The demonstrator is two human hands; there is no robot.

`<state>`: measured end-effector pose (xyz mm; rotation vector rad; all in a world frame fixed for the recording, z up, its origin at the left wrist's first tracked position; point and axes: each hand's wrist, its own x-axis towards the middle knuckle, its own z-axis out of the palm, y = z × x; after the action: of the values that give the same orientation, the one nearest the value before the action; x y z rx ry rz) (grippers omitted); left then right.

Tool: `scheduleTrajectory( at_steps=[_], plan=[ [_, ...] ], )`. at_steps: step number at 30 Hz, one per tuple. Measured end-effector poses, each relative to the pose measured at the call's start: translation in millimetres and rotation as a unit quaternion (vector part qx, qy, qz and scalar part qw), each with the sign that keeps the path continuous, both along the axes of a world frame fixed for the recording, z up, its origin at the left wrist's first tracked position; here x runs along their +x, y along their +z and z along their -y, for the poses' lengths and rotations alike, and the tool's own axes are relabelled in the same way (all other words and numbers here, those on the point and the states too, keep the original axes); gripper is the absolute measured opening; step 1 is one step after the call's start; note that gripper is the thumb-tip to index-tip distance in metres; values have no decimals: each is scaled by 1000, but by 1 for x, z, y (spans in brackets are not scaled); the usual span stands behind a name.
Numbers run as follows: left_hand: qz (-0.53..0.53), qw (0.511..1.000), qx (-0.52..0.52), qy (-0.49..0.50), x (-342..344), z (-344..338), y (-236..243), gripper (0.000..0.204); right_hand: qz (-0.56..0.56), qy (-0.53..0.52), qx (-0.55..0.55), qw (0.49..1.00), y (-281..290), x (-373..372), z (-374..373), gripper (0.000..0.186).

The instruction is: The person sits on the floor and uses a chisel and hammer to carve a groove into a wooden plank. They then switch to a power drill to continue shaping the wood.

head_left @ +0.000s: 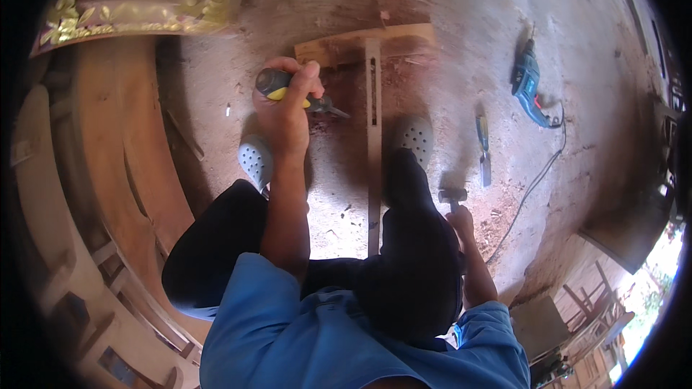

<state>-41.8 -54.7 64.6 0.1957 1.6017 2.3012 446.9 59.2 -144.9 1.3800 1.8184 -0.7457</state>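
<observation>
My left hand (287, 101) is closed around the black-and-yellow handle of a chisel (272, 81). Its narrow metal end points right, toward a long wooden bar (374, 158), and stays short of it. A long, narrow slot runs along the bar's far part. The bar's far end meets a slightly curved wooden board (324, 48) lying crosswise, and its near end runs between my legs. Low beside my right leg, my right hand (461, 222) grips a hammer (453, 194), its dark head near the floor.
A blue power drill (528, 79) with a trailing cord lies on the floor at right. Nearer lies another chisel (483, 151). Long planks (108, 115) and shaped wooden pieces (50, 173) line the left side. A gold carved panel (144, 21) stands at far left.
</observation>
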Motion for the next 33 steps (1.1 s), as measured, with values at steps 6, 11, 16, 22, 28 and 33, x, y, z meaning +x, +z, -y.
scheduleTrajectory(
  at_steps=[6, 11, 16, 22, 28, 33],
  plan=[
    [5, 999, -15, -38, 4, -15, -11, 19, 22, -60, -4, 998, 1, -1, -1, 44],
    [19, 998, -32, -41, 7, -26, -12, 19, 25, -82, -14, 996, -1, -11, -6, 45],
    [26, 997, -57, -37, 10, -28, -11, 17, 22, -35, 5, 999, -2, -6, -5, 45],
    [29, 994, -92, -42, 21, -27, -23, 17, 13, -38, 6, 999, -7, -2, -5, 46],
    [22, 997, -58, -46, 29, -25, -46, 18, -30, -199, -61, 978, 16, -31, -20, 32],
    [-10, 999, -16, -43, 35, -16, -55, 16, -172, -214, -53, 960, 88, -110, -50, 21]
  ],
)
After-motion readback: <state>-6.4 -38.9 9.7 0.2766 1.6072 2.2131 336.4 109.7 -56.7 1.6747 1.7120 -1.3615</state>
